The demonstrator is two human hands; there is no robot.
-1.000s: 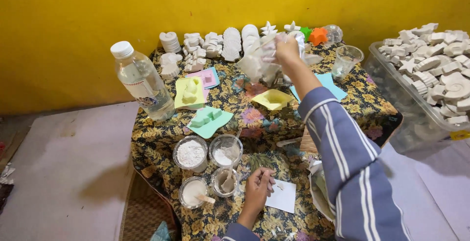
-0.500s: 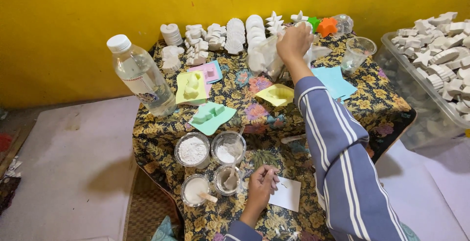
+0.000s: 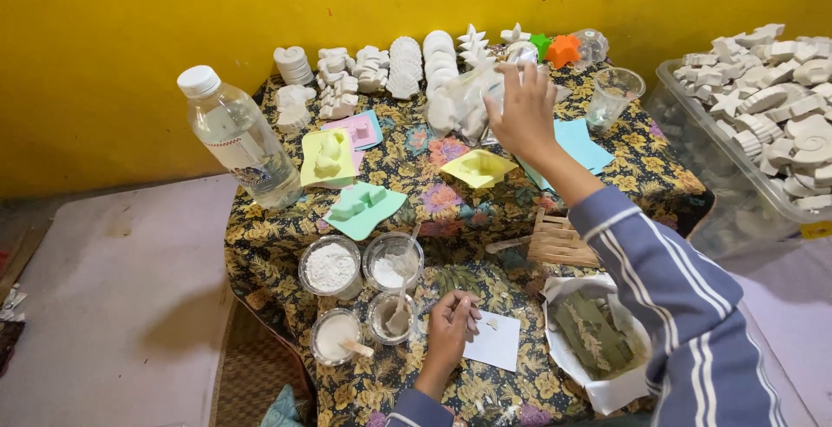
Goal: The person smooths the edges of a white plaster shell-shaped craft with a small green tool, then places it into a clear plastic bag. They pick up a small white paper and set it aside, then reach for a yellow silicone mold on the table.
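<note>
The right hand (image 3: pixel 523 115) reaches far forward and closes its fingers on a clear plastic bag (image 3: pixel 464 102) of white pieces, while the left hand (image 3: pixel 451 325) rests curled beside the small cup (image 3: pixel 390 316); lifting the bag likely calls for a steady grip.

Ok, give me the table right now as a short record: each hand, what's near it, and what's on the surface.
right hand: stretched to the far side, gripping a clear plastic bag of white pieces
left hand: near edge, on a white paper square
cups: four clear plastic cups of white powder or paste
moulds: yellow silicone mould, green silicone mould
surface: floral-cloth table
</note>
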